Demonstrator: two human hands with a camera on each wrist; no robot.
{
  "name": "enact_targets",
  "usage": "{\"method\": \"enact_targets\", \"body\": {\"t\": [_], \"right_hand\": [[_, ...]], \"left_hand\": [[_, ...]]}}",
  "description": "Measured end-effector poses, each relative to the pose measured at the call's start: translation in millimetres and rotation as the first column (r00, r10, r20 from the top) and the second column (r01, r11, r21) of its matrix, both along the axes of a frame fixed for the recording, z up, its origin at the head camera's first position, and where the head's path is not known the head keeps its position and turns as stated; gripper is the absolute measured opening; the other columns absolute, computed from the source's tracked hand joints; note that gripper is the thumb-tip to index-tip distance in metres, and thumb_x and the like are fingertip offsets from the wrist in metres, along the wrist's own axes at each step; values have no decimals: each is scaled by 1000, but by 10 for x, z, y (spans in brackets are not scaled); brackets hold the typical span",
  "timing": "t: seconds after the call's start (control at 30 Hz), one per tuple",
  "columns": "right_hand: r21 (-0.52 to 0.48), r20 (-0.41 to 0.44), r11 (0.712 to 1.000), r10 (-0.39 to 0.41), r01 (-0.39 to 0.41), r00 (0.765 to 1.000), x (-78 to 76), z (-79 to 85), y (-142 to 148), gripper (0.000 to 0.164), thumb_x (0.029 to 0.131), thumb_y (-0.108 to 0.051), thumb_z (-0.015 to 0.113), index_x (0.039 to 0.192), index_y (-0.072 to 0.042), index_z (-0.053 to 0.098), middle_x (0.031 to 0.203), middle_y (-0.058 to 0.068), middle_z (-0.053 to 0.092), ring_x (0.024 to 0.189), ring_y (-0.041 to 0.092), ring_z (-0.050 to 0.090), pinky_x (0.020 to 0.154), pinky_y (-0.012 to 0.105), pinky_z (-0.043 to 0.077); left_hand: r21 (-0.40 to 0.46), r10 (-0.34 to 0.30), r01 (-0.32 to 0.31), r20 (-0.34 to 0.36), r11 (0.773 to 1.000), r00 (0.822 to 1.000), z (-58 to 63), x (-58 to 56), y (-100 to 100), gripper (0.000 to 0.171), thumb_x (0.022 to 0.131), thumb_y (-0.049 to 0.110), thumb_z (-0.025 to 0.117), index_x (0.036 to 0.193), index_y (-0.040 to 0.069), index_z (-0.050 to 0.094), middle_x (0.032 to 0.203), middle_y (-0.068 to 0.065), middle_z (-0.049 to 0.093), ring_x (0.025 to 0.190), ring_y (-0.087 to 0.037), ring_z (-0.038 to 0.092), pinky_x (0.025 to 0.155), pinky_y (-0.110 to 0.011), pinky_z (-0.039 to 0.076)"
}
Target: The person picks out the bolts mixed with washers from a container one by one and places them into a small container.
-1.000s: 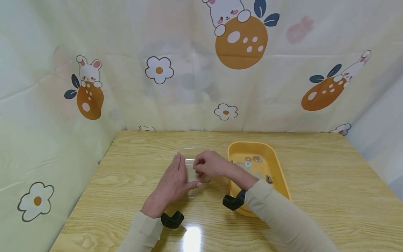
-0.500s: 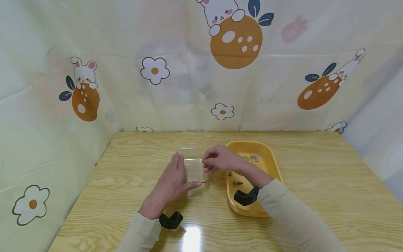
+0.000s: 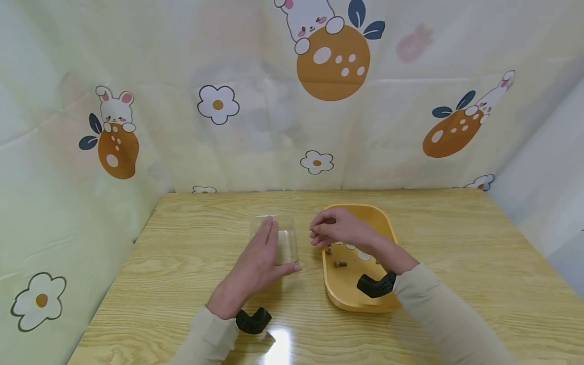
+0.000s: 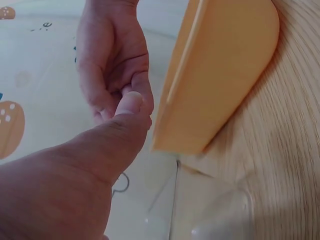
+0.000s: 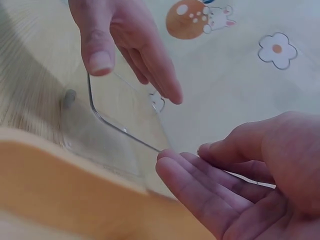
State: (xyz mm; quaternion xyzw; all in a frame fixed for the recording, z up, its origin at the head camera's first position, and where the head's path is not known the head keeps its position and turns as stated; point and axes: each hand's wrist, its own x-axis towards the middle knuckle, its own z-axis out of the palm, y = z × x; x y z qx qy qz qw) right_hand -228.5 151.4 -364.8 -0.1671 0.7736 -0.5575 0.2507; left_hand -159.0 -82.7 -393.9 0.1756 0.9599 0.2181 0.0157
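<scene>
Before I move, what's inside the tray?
The head view shows a bolt lying in the tray, another by its left wall, and pale washers. The right hand and forearm cover part of the tray, so whatever lies beneath them can't be seen.

Surface point(image 3: 191, 248): light wood-look, grain running mostly side to side, glossy. Bright glare patch point(image 3: 279, 347) at the near side. Two items directly on it: clear plastic container point(image 3: 289, 249), around mid-surface, and orange-yellow plastic tray point(image 3: 342, 304), rounded corners, low walls, just to the container's right. Strip of bare surface between them.
</scene>
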Motion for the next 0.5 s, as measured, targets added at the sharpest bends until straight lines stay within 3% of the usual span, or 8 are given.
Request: {"method": "enact_targets", "body": {"t": [0.17, 0.5], "right_hand": [[-13, 1, 999, -43, 43, 999, 3, -36, 154, 21, 101, -5, 53, 113, 10, 61, 103, 21, 68, 92, 28, 73, 88, 50, 58], [24, 0, 997, -78, 78, 997, 57, -91, 365, 26, 103, -6, 50, 116, 15, 58, 108, 30, 67, 93, 30, 72, 85, 46, 60]], "left_hand": [[3, -24, 24, 15, 1000, 1000, 26, 8, 77, 113, 86, 62, 66, 157, -3, 8, 166, -20, 3, 155, -30, 8, 124, -44, 21], [43, -85, 84, 26, 996, 996, 66, 29, 230, 115, 85, 64, 64, 158, -1, 2, 166, -17, -3, 155, -28, 4, 125, -42, 17]]}}
